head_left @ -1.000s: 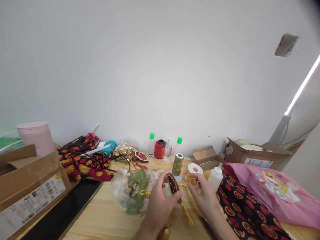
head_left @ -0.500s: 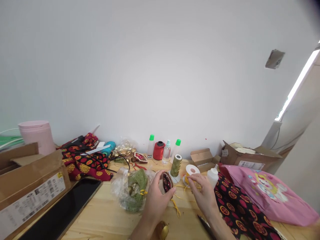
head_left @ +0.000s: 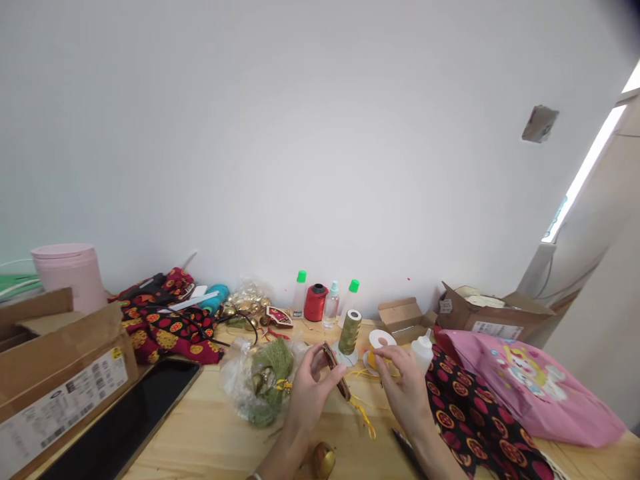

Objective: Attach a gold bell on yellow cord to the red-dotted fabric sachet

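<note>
My left hand (head_left: 306, 397) is closed on a small flat dark-red ornament with brown edges (head_left: 338, 373), now turned nearly edge-on. Yellow cord (head_left: 367, 421) hangs from its lower end. To the right, my right hand (head_left: 409, 393) has thumb and forefinger pinched together; whatever lies between them is too small to make out. Just behind those fingers stands a white spool of yellow cord (head_left: 382, 339). A cone of olive thread (head_left: 350, 332) stands beyond the ornament. Below my left hand lies a gold bell-like ball (head_left: 324, 460).
Left of my hands lie a green thread bundle in plastic (head_left: 273, 380), a black phone-like slab (head_left: 125, 420) and a cardboard box (head_left: 65, 387). Bottles and a red spool (head_left: 316, 303) line the wall. At right are a white squeeze bottle (head_left: 423, 350), patterned cloth (head_left: 465, 407) and pink bag (head_left: 540, 393).
The ornament has turned in my left hand from showing its dark-red face to nearly edge-on, and its yellow cord has swung right. My right hand stays pinched in about the same place.
</note>
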The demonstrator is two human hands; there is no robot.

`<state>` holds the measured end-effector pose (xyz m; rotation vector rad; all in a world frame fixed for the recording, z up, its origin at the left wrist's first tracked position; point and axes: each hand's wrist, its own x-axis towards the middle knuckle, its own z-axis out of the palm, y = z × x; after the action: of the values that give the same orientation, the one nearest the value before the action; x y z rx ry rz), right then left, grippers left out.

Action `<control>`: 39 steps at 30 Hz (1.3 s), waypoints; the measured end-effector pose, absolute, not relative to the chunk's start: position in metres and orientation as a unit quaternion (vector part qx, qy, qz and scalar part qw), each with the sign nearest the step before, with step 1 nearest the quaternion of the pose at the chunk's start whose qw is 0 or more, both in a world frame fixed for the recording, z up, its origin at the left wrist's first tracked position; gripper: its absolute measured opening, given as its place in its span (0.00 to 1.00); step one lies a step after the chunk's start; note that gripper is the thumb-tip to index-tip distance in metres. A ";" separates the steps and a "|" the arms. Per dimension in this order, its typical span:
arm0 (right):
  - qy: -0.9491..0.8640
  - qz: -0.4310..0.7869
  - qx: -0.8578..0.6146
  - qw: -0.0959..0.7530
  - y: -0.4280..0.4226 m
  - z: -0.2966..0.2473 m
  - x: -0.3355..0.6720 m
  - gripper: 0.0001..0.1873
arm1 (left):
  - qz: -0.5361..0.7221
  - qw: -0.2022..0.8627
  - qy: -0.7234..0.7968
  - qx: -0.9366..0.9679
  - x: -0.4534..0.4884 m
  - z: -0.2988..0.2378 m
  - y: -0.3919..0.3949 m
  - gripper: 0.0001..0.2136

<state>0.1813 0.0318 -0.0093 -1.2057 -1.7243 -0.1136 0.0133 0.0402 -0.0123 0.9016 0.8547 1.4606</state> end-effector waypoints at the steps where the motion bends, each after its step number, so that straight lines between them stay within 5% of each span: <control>1: -0.717 -0.072 -0.485 0.495 0.031 -0.003 0.179 0.07 | 0.629 0.563 0.369 0.390 0.014 -0.014 0.041 0.21; 6: -0.776 -0.151 -0.461 0.403 0.049 0.060 0.148 0.08 | 0.626 0.554 0.365 0.410 0.019 -0.025 0.047 0.23; 10: -0.805 -0.170 -0.541 0.172 0.105 0.101 0.113 0.15 | 0.613 0.552 0.379 0.420 0.022 -0.031 0.047 0.25; 20: -0.805 -0.097 -0.582 -0.054 0.204 0.092 0.056 0.23 | 0.614 0.567 0.392 0.384 0.021 -0.027 0.046 0.23; 29: -0.808 -0.103 -0.578 -0.049 0.209 0.092 0.055 0.19 | 0.609 0.543 0.415 0.403 0.027 -0.031 0.046 0.23; 39: -0.809 -0.099 -0.568 0.119 0.202 0.133 0.082 0.25 | 0.605 0.573 0.393 0.390 0.021 -0.030 0.046 0.23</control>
<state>0.0822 0.2016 0.1328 -1.6601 -2.3649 -0.2888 0.0213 0.0456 -0.0296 0.9133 0.9204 1.4175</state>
